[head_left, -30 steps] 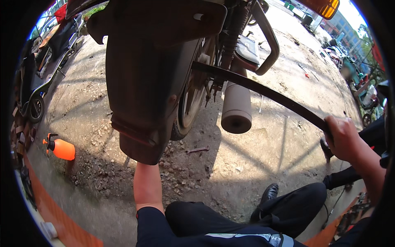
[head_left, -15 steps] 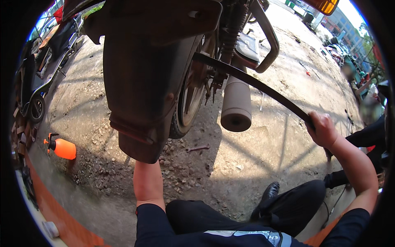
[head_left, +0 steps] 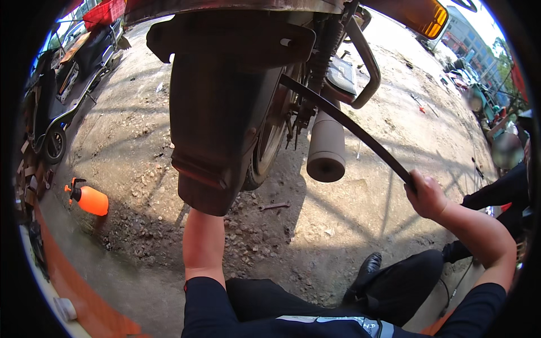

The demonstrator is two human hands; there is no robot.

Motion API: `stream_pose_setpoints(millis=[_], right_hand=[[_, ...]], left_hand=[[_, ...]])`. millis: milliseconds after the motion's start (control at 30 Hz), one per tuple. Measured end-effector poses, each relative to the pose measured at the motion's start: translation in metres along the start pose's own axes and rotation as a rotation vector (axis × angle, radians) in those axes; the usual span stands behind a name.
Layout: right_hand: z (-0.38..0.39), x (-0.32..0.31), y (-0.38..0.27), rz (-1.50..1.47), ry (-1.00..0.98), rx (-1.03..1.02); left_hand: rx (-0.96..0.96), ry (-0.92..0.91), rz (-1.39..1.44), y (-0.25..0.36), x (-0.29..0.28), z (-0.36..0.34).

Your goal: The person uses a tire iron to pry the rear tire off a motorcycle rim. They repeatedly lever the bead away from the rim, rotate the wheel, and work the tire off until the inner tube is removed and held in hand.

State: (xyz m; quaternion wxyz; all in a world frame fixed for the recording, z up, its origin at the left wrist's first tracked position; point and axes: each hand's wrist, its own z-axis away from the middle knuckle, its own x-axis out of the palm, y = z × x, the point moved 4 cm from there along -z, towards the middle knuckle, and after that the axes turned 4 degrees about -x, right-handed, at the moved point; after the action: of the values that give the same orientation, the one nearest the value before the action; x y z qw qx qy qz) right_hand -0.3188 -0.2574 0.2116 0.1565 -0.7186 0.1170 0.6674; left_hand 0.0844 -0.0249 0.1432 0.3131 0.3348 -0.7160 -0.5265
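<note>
The rear mudguard (head_left: 211, 107) of a motorcycle hangs in front of me, dark and dusty, with the rear wheel (head_left: 264, 149) partly showing behind it. My right hand (head_left: 428, 195) is closed round the lower end of a long, dark, flat bar (head_left: 360, 132). The bar slants up to the left, and its far end reaches the gap between mudguard and wheel, where its tip is hidden. My left forearm (head_left: 204, 242) goes up behind the mudguard's lower end, which hides the hand. Right of the wheel is the muffler (head_left: 327, 149), with the bar crossing above it.
A wrench (head_left: 274, 207) lies on the gravelly ground. An orange spray bottle (head_left: 93, 201) stands to the left, below a parked scooter (head_left: 73, 96). Another person's dark-clothed leg (head_left: 496, 188) reaches in at the right. An amber lamp (head_left: 434, 22) juts out at top right.
My right hand has moved left and slightly down with its end of the bar. The mudguard and wheel sit further right in the picture, as the view has shifted.
</note>
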Motion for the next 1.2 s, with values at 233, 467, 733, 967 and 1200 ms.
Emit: stream_pose_setpoints(millis=[233, 467, 733, 967, 1200], right_hand=[[0.045, 0.08, -0.114, -0.372, 0.068, 0.163], [0.034, 0.11, -0.101, -0.228, 0.236, 0.182], [0.008, 0.193, -0.124, -0.471, 0.344, 0.24], [-0.058, 0.272, -0.18, -0.902, 0.41, 0.266], [-0.09, 0.315, -0.184, -1.647, 0.052, 0.558]], left_hand=[[0.017, -0.021, 0.008, -0.006, 0.017, -0.003], [0.008, -0.024, 0.018, -0.016, 0.019, 0.004], [0.027, -0.041, 0.034, -0.02, 0.025, -0.009], [0.015, -0.046, 0.013, -0.025, 0.022, 0.019], [0.009, -0.038, -0.01, -0.029, 0.007, 0.012]])
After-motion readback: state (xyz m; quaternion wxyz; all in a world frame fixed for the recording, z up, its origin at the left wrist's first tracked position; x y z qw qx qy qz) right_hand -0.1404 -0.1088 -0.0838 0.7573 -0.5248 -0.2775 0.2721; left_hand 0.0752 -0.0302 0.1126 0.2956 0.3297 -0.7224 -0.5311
